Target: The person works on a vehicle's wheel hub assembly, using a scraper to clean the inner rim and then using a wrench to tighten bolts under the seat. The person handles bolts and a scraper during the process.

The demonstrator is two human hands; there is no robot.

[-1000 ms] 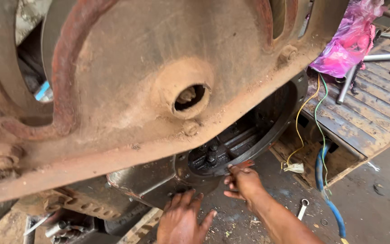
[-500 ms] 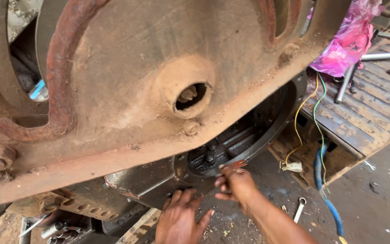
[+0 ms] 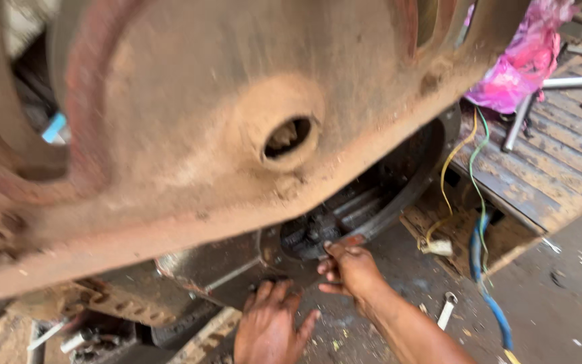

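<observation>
Greasy round housing (image 3: 345,216), half hidden by rusty casing (image 3: 190,135), meets right hand (image 3: 348,269) pinching, seemingly, a bolt; left hand (image 3: 271,327) splayed.

Rusty, rough metal housing (image 3: 190,135); glossy pink plastic bag (image 3: 520,64).

The rusty casing (image 3: 190,135) blurs and runs off the top and left edges; it hides most of the dark gear housing (image 3: 345,216); the left hand (image 3: 271,327) is cut at the bottom; the right hand (image 3: 348,269) perhaps pinches something, too smeared to tell.
</observation>
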